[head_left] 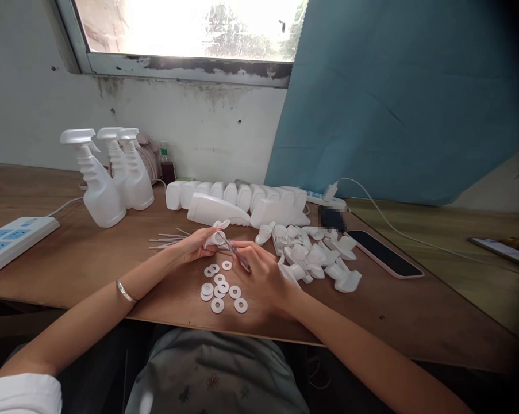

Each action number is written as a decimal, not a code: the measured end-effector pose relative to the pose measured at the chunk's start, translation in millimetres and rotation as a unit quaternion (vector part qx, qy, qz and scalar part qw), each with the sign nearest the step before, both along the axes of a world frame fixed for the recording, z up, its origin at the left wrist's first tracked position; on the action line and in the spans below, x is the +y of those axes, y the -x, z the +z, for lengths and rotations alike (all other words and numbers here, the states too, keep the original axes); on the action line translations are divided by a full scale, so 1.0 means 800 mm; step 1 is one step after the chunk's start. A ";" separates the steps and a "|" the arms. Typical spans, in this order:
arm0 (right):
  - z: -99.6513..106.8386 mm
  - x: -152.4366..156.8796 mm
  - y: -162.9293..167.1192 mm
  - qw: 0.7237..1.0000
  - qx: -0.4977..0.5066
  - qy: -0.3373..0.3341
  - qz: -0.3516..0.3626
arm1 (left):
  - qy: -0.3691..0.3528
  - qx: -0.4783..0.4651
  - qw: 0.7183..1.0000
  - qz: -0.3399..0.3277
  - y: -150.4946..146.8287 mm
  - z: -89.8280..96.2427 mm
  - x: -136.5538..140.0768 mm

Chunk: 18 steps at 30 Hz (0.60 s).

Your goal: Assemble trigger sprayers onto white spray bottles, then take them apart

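My left hand [198,244] is closed around a white trigger spray head [216,237], its round open collar turned toward my right hand. In my right hand [262,271] is a pair of slim metal tweezers [241,257], with the tips at the collar's opening. Whether the tips grip anything is too small to see. Below the hands, several flat white ring washers [219,292] lie loose on the brown table. Thin white tubes [166,240] lie behind my left wrist. A pile of white spray heads [304,250] sits to the right of my right hand.
Several white bottles [219,210] lie in a row along the wall. Three assembled spray bottles [104,192] stand at the left, near a power strip [15,241]. A phone [386,253] lies right of the pile; a white cable [384,215] runs across the right side.
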State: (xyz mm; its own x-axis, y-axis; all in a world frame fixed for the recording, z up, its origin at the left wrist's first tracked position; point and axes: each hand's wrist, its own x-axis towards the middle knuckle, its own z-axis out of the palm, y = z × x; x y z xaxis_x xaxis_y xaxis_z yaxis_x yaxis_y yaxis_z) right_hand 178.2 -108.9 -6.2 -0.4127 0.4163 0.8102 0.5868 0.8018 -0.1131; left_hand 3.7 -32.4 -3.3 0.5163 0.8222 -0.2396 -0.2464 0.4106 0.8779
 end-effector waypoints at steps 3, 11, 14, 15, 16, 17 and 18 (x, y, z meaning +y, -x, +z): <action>0.003 0.006 -0.005 0.993 0.097 0.067 0.010 | -0.005 0.043 0.998 -0.038 0.005 -0.001 0.004; 0.013 0.018 -0.010 0.924 0.245 0.290 0.050 | 0.037 0.087 0.993 -0.065 0.012 0.004 0.009; 0.015 0.017 -0.008 0.881 0.316 0.341 0.088 | 0.037 0.079 0.994 -0.064 0.014 0.006 0.009; 0.015 0.017 -0.007 0.870 0.333 0.350 0.100 | 0.036 0.078 0.994 -0.067 0.015 0.006 0.009; 0.015 0.016 -0.006 0.864 0.343 0.353 0.109 | 0.033 0.079 0.994 -0.070 0.015 0.007 0.009; 0.016 0.015 -0.006 0.862 0.347 0.351 0.114 | 0.028 0.081 0.994 -0.072 0.015 0.007 0.009; 0.016 0.015 -0.005 0.863 0.348 0.347 0.116 | 0.020 0.084 0.994 -0.070 0.015 0.006 0.009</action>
State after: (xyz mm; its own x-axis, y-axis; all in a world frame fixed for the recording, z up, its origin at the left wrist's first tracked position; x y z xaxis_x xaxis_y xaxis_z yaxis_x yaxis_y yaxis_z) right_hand 182.5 -96.7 6.2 -0.0640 0.8729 0.4836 0.0155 0.4855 -0.8741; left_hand -8.2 -25.3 1.7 0.5744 0.7337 -0.3628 -0.0367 0.4659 0.8841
